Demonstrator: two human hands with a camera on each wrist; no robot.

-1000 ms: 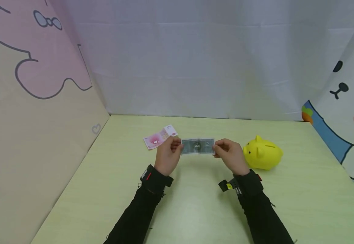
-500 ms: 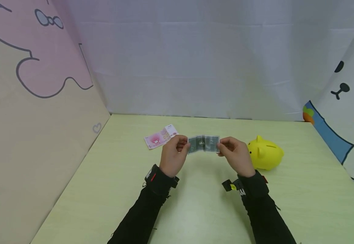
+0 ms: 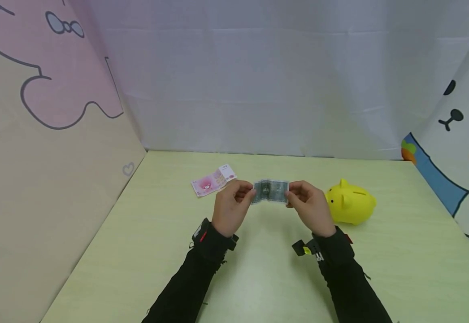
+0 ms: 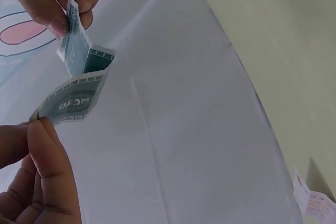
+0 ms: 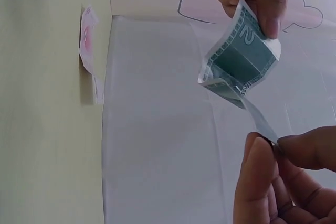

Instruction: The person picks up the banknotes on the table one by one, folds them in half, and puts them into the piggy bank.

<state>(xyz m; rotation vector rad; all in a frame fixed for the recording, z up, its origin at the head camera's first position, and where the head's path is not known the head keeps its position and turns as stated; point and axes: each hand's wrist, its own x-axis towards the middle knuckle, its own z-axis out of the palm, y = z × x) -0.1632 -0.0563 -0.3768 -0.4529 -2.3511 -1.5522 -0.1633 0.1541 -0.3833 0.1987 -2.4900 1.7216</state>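
Note:
A small green banknote (image 3: 276, 191) with a 2 printed on it is held above the table between both hands. My left hand (image 3: 232, 205) pinches its left end between thumb and fingers. At the other end my right hand (image 3: 310, 205) pinches the note the same way. Both wrist views show the banknote (image 4: 79, 98) bent along creases near its middle, the folds standing out between the two pinching hands. In the right wrist view the printed 2 faces the camera on the half of the banknote (image 5: 244, 51) nearest the left hand.
Behind my left hand a pink banknote (image 3: 210, 183) lies on the table, creased and partly raised. A yellow piggy bank (image 3: 350, 202) with a slot on top stands just right of my right hand. The pale table (image 3: 170, 260) meets a white cloth backdrop (image 3: 258, 89).
Both hands have shifted slightly right and drawn closer together. The green banknote, nearly flat a second ago, now buckles at its creases and looks shorter.

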